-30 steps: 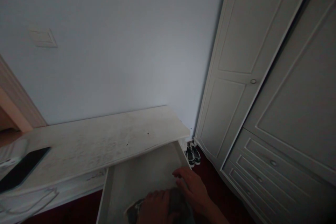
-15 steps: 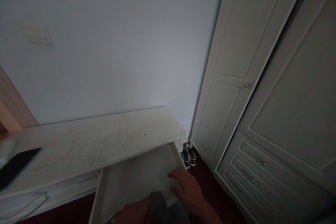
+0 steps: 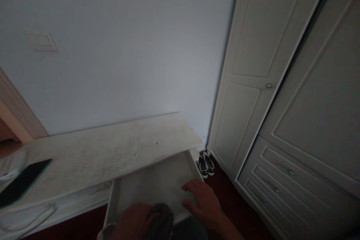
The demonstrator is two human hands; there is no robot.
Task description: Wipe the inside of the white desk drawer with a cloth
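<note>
Hands point(image 3: 135, 221) point(image 3: 204, 204) press soft grey cloth point(image 3: 161, 219) into smooth white drawer point(image 3: 152, 183).

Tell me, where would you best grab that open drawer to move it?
Grip the drawer's front edge, coming from above and in front. It stands pulled out below the desk top, with that near edge toward the person; the right hand already rests there.

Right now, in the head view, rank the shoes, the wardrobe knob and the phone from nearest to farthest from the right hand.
1. Shoes: on the floor, just beyond the right hand.
2. Wardrobe knob: up on the door, to the right.
3. Phone: far left on the desk.
</note>
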